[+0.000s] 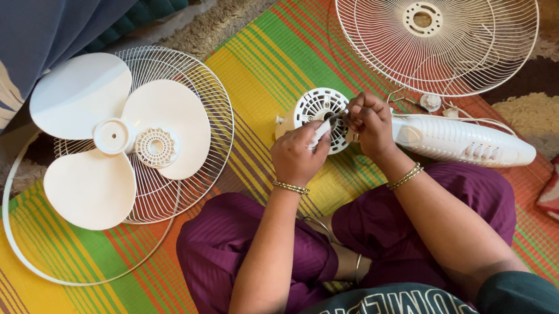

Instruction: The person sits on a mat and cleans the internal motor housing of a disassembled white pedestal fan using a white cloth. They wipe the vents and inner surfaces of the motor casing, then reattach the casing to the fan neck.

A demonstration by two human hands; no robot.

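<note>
Far left: fan blade [107, 139] lying on wire guard [170, 131], untouched. Centre of striped mat [98, 300]: left hand [299, 154] closed around a small white tool [322, 129], tip at round motor housing [320, 113]. Right hand [369, 121] pinching narrow beside it. Best kept square, housing steadied. Far right: second guard [436, 17].

I see white fan blades [110, 139], white wire grilles [438, 19] and a white motor housing [459, 140]. The mat [267, 59] is striped orange, green and yellow; my trousers [234, 248] are purple.
</note>
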